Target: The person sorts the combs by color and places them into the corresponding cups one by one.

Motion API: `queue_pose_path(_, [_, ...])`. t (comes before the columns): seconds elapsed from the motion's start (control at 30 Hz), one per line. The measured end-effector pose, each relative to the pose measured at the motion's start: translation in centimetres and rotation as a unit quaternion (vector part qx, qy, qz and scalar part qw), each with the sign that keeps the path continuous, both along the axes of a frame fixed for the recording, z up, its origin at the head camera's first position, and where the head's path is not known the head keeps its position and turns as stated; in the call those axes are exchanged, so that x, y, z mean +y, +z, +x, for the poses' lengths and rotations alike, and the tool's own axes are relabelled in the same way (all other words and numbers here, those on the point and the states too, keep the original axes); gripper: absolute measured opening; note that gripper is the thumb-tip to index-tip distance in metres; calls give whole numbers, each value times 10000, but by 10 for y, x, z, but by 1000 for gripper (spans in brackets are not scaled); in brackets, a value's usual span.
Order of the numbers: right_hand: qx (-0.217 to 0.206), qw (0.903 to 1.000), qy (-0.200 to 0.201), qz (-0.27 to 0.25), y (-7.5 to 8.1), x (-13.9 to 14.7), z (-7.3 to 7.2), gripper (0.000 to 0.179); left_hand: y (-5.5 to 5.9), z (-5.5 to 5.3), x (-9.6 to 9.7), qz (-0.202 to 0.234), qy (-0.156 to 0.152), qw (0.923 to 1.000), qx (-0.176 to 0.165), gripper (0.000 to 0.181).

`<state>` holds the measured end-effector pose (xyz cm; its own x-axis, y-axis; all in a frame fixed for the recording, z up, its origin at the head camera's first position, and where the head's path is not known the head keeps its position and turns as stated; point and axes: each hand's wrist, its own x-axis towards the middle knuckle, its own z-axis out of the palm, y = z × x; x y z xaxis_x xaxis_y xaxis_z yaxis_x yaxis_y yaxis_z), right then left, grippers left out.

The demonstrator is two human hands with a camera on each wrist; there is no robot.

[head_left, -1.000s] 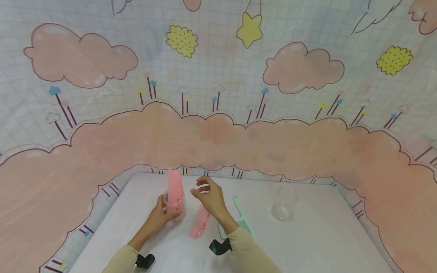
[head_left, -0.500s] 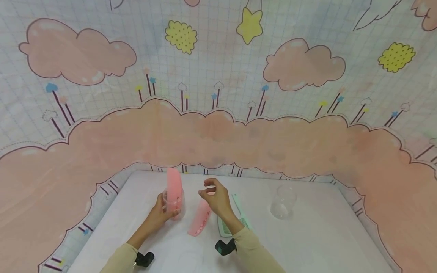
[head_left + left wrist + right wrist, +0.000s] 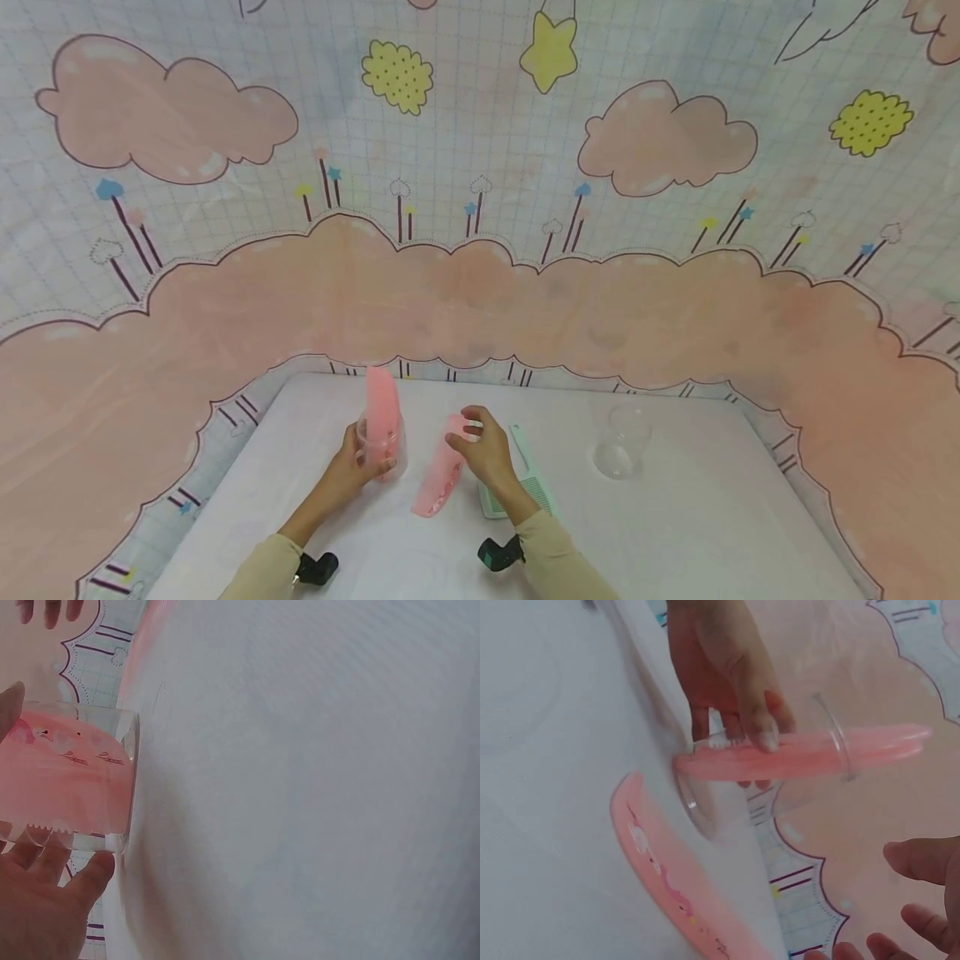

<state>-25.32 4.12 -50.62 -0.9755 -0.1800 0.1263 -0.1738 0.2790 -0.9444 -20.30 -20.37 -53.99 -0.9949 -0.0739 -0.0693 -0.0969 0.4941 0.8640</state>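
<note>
My left hand (image 3: 352, 467) grips a clear plastic cup (image 3: 112, 715) around its side. Pink combs (image 3: 382, 400) stand in the cup and stick out well above its rim; the right wrist view shows two layers of pink there. Another pink comb (image 3: 437, 486), printed with small figures, lies on the white table to the right of the cup. Over the far end of that comb is my right hand (image 3: 486, 450), thumb and fingers spread apart with nothing between them. In the right wrist view a gap shows between its fingers (image 3: 922, 862) and the loose comb.
Mint-green combs (image 3: 537, 490), one with a long handle, lie partly behind my right wrist. A clear cup-like container (image 3: 618, 458) stands further right on the table (image 3: 697, 517). A cloud-patterned cloth (image 3: 480, 308) hangs behind the table's far edge.
My right hand has moved right and down, away from the cup and over the far end of the loose pink comb. The left hand keeps its hold on the cup.
</note>
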Motion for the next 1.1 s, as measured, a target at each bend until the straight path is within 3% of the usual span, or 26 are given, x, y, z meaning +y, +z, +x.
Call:
queue_pose_path(0.87, [-902,9950,-16,422,-25,1,-8,67,0,-1,-1,65,-61,10000,-11,100])
queue_pose_path(1.1, [-944,9947,-44,399,-27,-5,-7,66,0,1,-1,89,-57,9999,-41,100])
